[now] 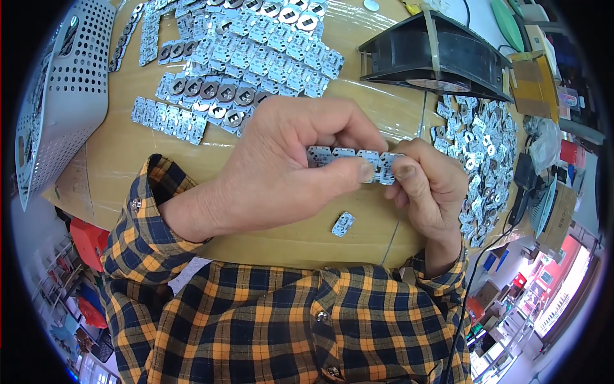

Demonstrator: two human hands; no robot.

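Note:
Between my two hands is a short strip of small joined circuit boards [343,153], light grey-blue with several sections. My left hand [288,160] is closed round its left part, thumb pressed along the front face. At the strip's right end, my right hand [430,185] pinches the last section between thumb and fingers. The fingers behind the strip are partly hidden. Below the hands, a single small circuit board [343,224] lies apart on the brown tabletop [288,246].
Many circuit board strips [256,54], some with round metal battery holders, cover the far left. Loose single boards [476,160] form a heap at right. A white perforated basket [80,83] stands at left, a black fan [435,54] at far right. A black cable [476,269] hangs beside my right arm.

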